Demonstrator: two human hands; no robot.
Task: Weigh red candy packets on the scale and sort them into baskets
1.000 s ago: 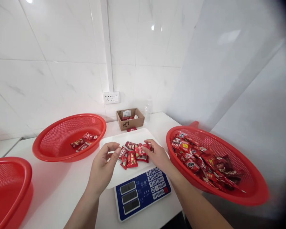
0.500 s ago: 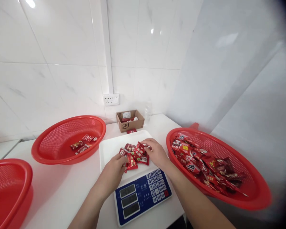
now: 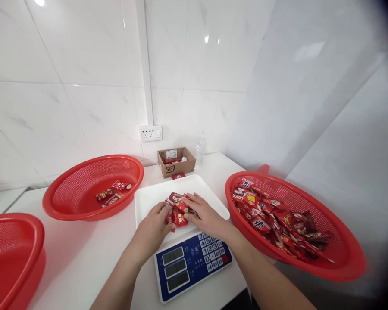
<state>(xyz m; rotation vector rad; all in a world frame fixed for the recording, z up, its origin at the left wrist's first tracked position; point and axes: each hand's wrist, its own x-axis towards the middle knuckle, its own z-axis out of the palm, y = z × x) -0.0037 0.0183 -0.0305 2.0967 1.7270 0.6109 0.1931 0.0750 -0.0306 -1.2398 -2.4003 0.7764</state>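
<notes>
A small pile of red snack packets (image 3: 180, 218) lies on the white pan (image 3: 148, 190) of a digital scale. My left hand (image 3: 153, 228) cups the pile's left side, its fingers and thumb curled around some packets. From the right, my right hand (image 3: 207, 215) grips the same pile, with fingers over the top and the thumb at the near side. The packets beneath both hands are partly hidden. Below the pan is the scale's blue panel (image 3: 197, 254), with displays and number keys.
A red plastic basket (image 3: 349, 258) full of red packets stands at right. Another red basket (image 3: 61, 206) at left holds several packets, and a third basket (image 3: 35, 228) is cut off by the frame. Behind the scale are a cardboard box (image 3: 181, 168), a loose packet (image 3: 178, 176) and a clear bottle (image 3: 199, 155).
My right hand has moved down and left from the raised packet, and its fingers now lie over the pile. My left hand has turned and closed in around the left side.
</notes>
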